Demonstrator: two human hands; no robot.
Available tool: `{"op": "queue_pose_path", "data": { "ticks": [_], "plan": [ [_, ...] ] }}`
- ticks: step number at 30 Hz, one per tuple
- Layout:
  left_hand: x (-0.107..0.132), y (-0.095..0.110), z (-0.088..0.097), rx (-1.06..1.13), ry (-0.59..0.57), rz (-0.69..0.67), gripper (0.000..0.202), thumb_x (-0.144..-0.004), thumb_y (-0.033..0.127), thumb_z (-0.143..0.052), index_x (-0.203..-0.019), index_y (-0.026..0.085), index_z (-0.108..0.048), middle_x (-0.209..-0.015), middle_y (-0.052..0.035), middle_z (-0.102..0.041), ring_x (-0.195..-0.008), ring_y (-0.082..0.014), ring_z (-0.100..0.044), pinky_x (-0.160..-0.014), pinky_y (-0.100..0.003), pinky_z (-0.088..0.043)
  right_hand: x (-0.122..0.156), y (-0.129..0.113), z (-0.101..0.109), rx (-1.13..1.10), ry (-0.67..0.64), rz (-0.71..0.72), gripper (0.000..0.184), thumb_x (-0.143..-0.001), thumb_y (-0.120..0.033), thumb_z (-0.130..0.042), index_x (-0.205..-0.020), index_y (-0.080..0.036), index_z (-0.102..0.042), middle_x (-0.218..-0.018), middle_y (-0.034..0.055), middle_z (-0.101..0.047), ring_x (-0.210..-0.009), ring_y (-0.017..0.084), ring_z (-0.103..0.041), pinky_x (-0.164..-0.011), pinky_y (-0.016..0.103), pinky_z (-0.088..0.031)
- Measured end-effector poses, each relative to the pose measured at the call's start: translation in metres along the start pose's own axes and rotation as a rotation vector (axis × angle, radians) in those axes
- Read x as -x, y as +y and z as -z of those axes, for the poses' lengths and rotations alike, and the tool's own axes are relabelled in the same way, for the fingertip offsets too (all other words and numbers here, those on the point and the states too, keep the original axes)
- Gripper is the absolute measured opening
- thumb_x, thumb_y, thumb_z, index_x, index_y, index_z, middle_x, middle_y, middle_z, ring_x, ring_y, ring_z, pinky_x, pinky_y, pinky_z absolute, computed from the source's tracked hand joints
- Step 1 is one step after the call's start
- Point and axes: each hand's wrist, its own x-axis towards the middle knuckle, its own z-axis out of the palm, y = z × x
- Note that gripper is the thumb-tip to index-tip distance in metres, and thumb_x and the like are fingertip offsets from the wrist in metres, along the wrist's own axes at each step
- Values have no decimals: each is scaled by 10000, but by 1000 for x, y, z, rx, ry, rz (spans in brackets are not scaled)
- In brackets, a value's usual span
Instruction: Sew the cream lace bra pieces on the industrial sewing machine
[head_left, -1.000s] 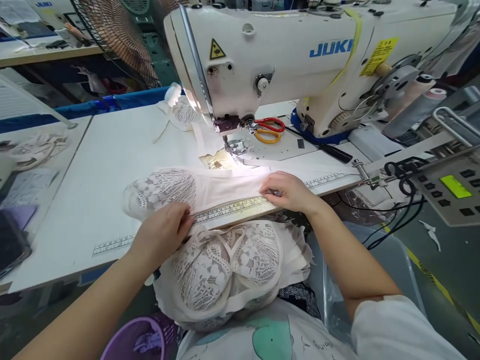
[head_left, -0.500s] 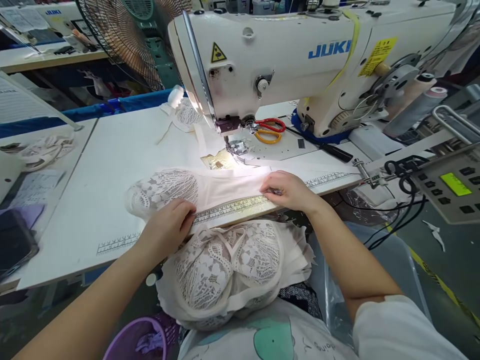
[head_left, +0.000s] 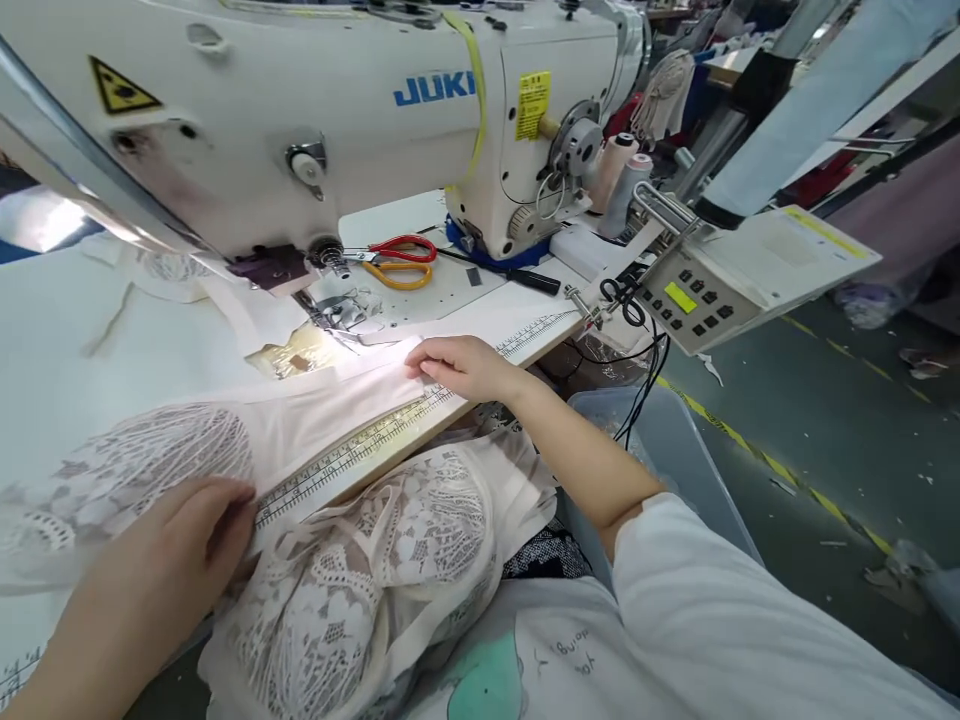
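Observation:
A pale lace-and-fabric garment piece [head_left: 300, 425] lies stretched along the front edge of the white sewing table [head_left: 67, 340], over a printed ruler strip [head_left: 352, 455]. My left hand [head_left: 161, 570] pinches its lace end at the lower left, fingers closed on the cloth. My right hand [head_left: 461, 365] pinches the other end, fingers curled onto the fabric near the ruler. More lace cups [head_left: 375, 570] are piled in my lap below the table edge. The white sewing machine [head_left: 315, 110] stands behind, its needle area [head_left: 341, 305] lit just beyond the fabric.
Red-and-orange scissors [head_left: 397, 262] and a black tool [head_left: 525, 278] lie on the machine bed. Thread cones [head_left: 619, 175] stand behind the machine. A control panel [head_left: 694, 300] with dangling cables juts out at right. A grey bin [head_left: 660, 450] stands by my right arm.
The camera has swung right and closer, so the machine and table shifted left. Both hands keep their hold on the stretched garment piece along the ruler.

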Motion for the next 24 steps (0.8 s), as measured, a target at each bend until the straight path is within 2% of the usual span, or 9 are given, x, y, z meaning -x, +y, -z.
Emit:
{"op": "queue_pose_path", "data": {
  "ticks": [8,10,14,17,19,21,24],
  "plan": [
    [3,-5,-7,-19,42,-31,298,-901,378,-319,-812,246,-572,-861,-30,-645,-755,-209,-623,-604,-321,-467,-1,-1,3,69,-28,48,261,-812,-38,-425,-882,-153,-650,-931,39,-702,-861,155,-625,-753,272,-445],
    [3,-2,-4,23,37,-5,283,-881,395,-334,-812,252,-568,-854,-29,-647,-752,-222,-619,-597,-336,-463,-2,-1,3,80,-33,45,267,-811,-42,-419,-881,-158,-650,-929,35,-700,-857,153,-624,-749,271,-445],
    [-1,10,6,118,-45,83,239,-868,400,-338,-803,270,-527,-849,-31,-644,-761,-251,-616,-594,-371,-463,-1,0,4,84,-18,51,251,-808,-54,-429,-875,-162,-646,-921,29,-701,-842,140,-627,-742,258,-452],
    [-6,20,14,133,-61,145,222,-832,394,-342,-746,262,-499,-808,-50,-645,-747,-271,-624,-552,-379,-457,4,-2,3,72,69,78,228,-813,-68,-445,-865,-168,-644,-915,30,-709,-840,135,-637,-731,249,-472],
    [-8,26,19,121,-49,191,203,-799,390,-347,-713,258,-477,-781,-55,-641,-722,-273,-622,-505,-364,-437,10,-7,-3,105,111,145,233,-822,-71,-441,-872,-168,-647,-906,37,-721,-850,138,-648,-753,257,-489],
    [-11,31,22,110,-50,237,175,-780,370,-353,-691,257,-453,-748,-51,-622,-697,-258,-607,-482,-340,-415,18,-15,-15,182,42,257,242,-839,-80,-442,-912,-163,-657,-922,53,-733,-884,150,-661,-797,278,-505],
    [-13,34,27,144,-52,279,150,-764,321,-386,-629,257,-398,-649,-27,-554,-647,-225,-555,-480,-304,-378,25,-32,-42,336,-193,431,256,-878,-119,-455,-1033,-157,-655,-1091,85,-710,-1044,173,-638,-896,313,-503]
  ]
}}
